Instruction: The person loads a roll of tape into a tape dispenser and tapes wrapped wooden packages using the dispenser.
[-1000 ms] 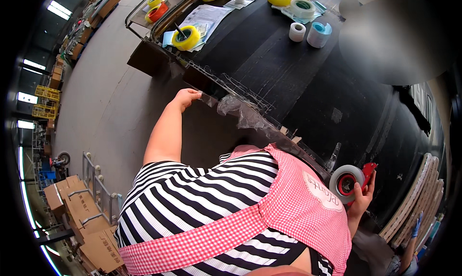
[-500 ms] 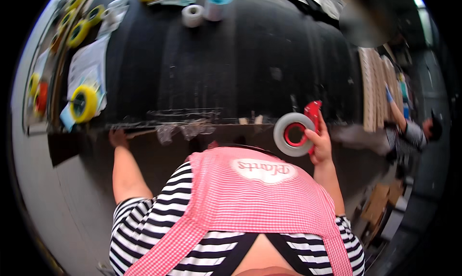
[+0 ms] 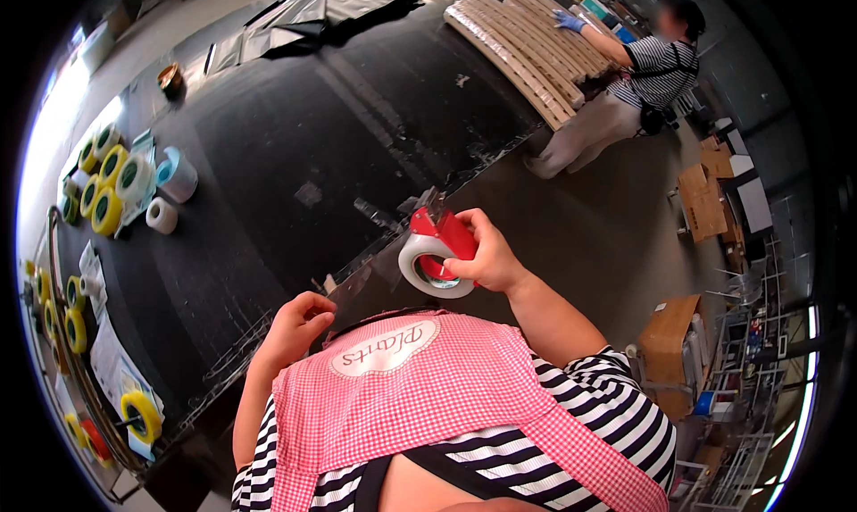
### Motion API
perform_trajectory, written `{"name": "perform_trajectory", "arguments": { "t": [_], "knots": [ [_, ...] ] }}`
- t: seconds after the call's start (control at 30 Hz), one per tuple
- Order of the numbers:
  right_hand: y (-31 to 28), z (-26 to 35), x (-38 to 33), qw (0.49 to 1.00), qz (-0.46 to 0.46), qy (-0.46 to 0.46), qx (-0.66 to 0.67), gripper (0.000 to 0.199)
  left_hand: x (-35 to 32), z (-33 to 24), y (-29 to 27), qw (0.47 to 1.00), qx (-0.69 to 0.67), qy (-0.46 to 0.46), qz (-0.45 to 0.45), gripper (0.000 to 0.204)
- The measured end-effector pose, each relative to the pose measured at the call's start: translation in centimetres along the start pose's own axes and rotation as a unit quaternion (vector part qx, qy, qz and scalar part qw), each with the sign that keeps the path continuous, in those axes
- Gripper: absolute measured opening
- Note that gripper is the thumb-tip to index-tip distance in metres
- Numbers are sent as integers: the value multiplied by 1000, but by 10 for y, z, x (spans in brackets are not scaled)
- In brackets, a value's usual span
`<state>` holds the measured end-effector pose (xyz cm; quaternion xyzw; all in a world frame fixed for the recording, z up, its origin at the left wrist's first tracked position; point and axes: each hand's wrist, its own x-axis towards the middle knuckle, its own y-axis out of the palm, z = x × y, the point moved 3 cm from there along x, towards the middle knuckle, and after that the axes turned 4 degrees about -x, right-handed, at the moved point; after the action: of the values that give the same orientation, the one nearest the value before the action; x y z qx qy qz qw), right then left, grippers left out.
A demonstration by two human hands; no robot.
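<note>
My right hand [image 3: 491, 255] grips a red tape dispenser [image 3: 457, 235] at the table's near edge. A wide roll of clear tape [image 3: 412, 260] sits on the dispenser, and its metal cutting end points toward the table. My left hand [image 3: 302, 324] is beside the table edge, left of the dispenser, with its fingers curled together. A faint see-through sheen lies between that hand and the dispenser; I cannot make out whether it is a strip of tape in the fingers. The black tabletop [image 3: 268, 199] stretches out beyond both hands.
Yellow tape rolls [image 3: 107, 210], a white roll [image 3: 162, 216] and a light blue roll [image 3: 177, 174] stand on the left. Another yellow roll [image 3: 140, 416] is nearer. Long wrapped bundles [image 3: 518, 57] lie at the far right by a gloved person [image 3: 656, 74]. Cardboard boxes [image 3: 669, 342] stand right.
The view has swung to the right. My left hand has come from the table's left edge to near the dispenser. The dispenser, still in my right hand, is now tilted over the table edge.
</note>
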<state>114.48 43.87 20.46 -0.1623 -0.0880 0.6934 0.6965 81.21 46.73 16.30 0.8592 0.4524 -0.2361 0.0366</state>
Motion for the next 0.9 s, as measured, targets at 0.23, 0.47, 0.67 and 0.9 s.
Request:
{"name": "perform_trajectory", "arguments": {
  "t": [0.23, 0.47, 0.67, 0.9],
  "knots": [
    [-102, -5, -1, 976, -80, -82, -183, 57, 94, -149, 95, 929, 149, 339, -15, 37],
    [-188, -19, -5, 821, 35, -262, -507, 32, 192, -238, 237, 863, 228, 337, 300, 67],
    [-263, -18, -14, 776, -183, -358, -486, 32, 260, -238, 304, 890, 122, 225, 378, 63],
    [-290, -160, -18, 907, -284, 46, 308, 43, 308, -249, 372, 908, -108, 71, 399, 61]
  ]
}}
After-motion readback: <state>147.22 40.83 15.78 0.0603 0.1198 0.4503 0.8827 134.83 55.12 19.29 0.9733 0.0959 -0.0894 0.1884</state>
